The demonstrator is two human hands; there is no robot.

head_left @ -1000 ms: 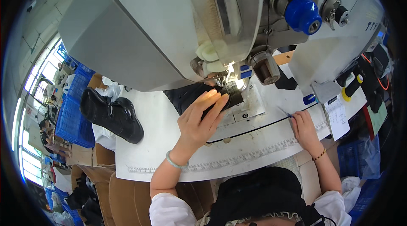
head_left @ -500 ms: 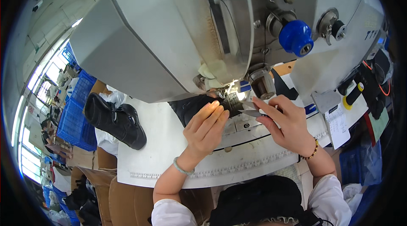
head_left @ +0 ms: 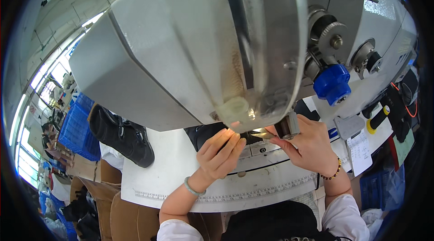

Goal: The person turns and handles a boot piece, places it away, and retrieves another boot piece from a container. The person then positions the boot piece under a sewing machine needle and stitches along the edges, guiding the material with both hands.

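My left hand (head_left: pixel 220 154) has its fingers pressed together on a black shoe or boot piece (head_left: pixel 203 135) beneath the head of a grey industrial sewing machine (head_left: pixel 181 55). Metal thread snips (head_left: pixel 263 135) are gripped in my right hand (head_left: pixel 312 148), their blades pointing left toward the fingertips of my left hand. The machine head covers the needle area, the tips of some fingers and most of the black piece. A small lamp glow falls on my left fingertips.
A finished-looking black boot (head_left: pixel 122 137) lies on the white table (head_left: pixel 176 191) at left. Blue crates (head_left: pixel 81 128) and cardboard boxes (head_left: pixel 135 214) stand beyond the table's left edge. On the right are a paper sheet (head_left: pixel 359 152) and a yellow-and-black thread spool (head_left: pixel 378 120).
The view has shifted, so the machine head looks larger and hides more of the sewing area. My right hand has brought the snips further in beside the machine; my left hand stays on the black piece.
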